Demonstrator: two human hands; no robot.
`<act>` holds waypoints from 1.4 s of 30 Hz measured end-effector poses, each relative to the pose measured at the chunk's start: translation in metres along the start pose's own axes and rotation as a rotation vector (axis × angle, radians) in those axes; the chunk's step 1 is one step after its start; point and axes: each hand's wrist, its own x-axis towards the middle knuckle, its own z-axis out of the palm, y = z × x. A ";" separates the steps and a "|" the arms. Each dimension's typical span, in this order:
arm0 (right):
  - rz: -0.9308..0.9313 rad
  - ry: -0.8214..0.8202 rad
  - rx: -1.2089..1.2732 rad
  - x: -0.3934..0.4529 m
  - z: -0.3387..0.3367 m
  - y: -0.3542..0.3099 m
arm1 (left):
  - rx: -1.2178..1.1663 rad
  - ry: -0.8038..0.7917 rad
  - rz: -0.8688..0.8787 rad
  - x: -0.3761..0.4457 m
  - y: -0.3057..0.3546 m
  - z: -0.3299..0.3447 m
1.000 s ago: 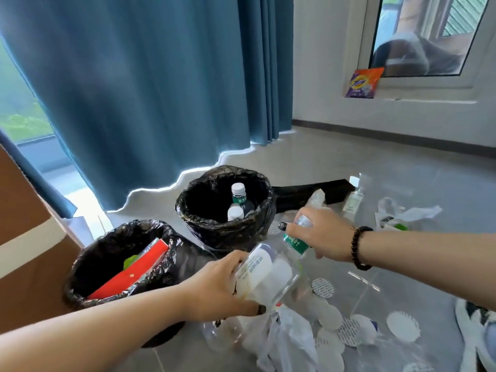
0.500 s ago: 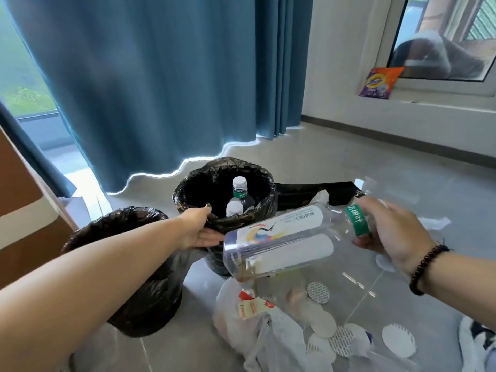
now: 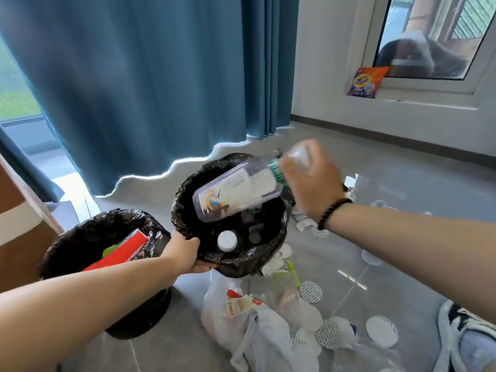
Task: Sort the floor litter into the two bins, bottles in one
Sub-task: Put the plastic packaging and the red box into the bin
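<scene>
My right hand (image 3: 312, 182) grips the neck end of a large clear plastic bottle (image 3: 236, 190) with a white label, base pointing down-left over the mouth of the bottle bin (image 3: 188, 181). That black-lined bin is tilted toward me, and my left hand (image 3: 185, 252) grips its near rim. Inside it a white-capped bottle (image 3: 226, 241) shows. To the left stands the second black-lined bin (image 3: 67, 237), holding a red packet (image 3: 120, 255) and something green.
Litter lies on the grey floor in front: a white plastic bag (image 3: 241, 326), round white pads (image 3: 381, 331) and crumpled paper (image 3: 303, 224). A blue curtain (image 3: 147, 76) hangs behind the bins, a brown box (image 3: 16, 218) stands left, and a shoe (image 3: 467, 342) is at lower right.
My right hand has carried the large bottle up and left, over the bottle bin's mouth. My left hand has tipped that bin toward me by its rim.
</scene>
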 end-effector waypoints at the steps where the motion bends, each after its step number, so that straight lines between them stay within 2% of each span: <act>1: -0.177 -0.101 -0.057 0.002 0.010 -0.003 | 0.034 -0.021 0.027 -0.004 -0.001 0.001; 3: -0.475 -0.283 -0.171 0.001 0.034 -0.003 | 0.075 -0.061 0.065 -0.014 -0.004 0.002; 5: -0.690 -0.345 -0.292 -0.007 0.062 0.003 | 0.119 -0.098 0.101 -0.024 -0.009 0.002; 9: -0.970 -0.474 -0.617 -0.028 0.105 0.033 | 0.188 -0.158 0.139 -0.037 -0.018 -0.003; 11: -1.006 -0.526 -0.735 -0.039 0.111 0.049 | 0.194 -0.179 0.142 -0.039 -0.020 -0.005; 17: -0.849 -0.541 -0.858 -0.044 0.113 0.062 | 0.177 -0.167 0.130 -0.032 -0.011 -0.001; 22: -0.847 -0.415 -0.803 -0.010 0.070 0.058 | 0.200 -0.127 0.112 -0.016 0.004 0.001; 24: -0.769 -0.330 -0.788 0.011 0.036 0.076 | 0.242 -0.126 0.108 -0.007 0.011 0.005; 26: -0.568 -0.231 -0.757 0.025 -0.001 0.101 | 0.287 -0.126 0.124 0.000 0.017 0.005; 30: 0.049 -0.087 -0.786 0.027 -0.068 0.183 | 0.310 -0.095 0.121 0.018 0.025 0.010; 33: 0.523 -0.158 -0.916 0.010 -0.103 0.246 | 0.303 -0.047 0.067 0.032 0.027 0.008; 35: 0.680 -0.263 -0.983 -0.003 -0.115 0.278 | 0.317 -0.035 0.024 0.042 0.027 0.004; 37: 0.671 -0.369 -1.072 -0.009 -0.115 0.297 | 0.311 -0.032 -0.026 0.055 0.024 -0.004; 39: 0.545 -0.414 -1.112 -0.005 -0.106 0.311 | 0.314 -0.011 -0.043 0.066 0.023 -0.006; 42: 0.389 -0.431 -0.966 0.005 -0.078 0.323 | 0.312 0.039 -0.048 0.078 0.025 -0.005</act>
